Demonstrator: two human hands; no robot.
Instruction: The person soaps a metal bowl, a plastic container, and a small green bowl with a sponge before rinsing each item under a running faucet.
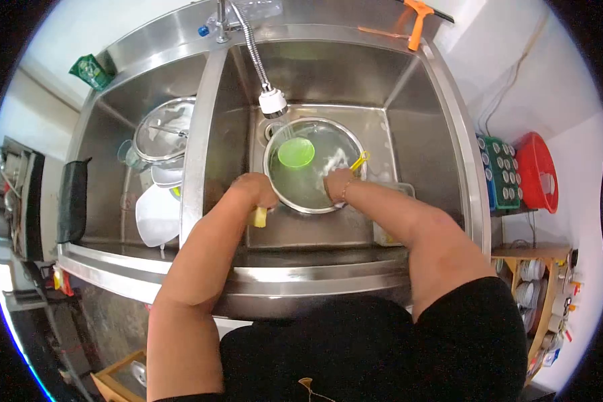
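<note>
My left hand (256, 189) is at the left rim of a round metal bowl (269, 177) in the right sink basin. Its fingers are closed on a yellow sponge (258, 216), which pokes out below them. Inside the bowl's right side, my right hand (338, 183) is closed with its fingertips hidden. A yellow handle (360, 160) sticks out past it; the rest of that utensil cannot be seen. Cloudy water fills the bowl, with white foam beside my right hand. A light green round dish (296, 153) lies in the water.
A flexible faucet (273, 102) runs water into the bowl. Behind my right forearm sits a clear container (407, 189). The left basin holds a round strainer (161, 134), a glass (127, 153) and white dishes (157, 216). An orange squeegee (418, 23) rests on the back ledge.
</note>
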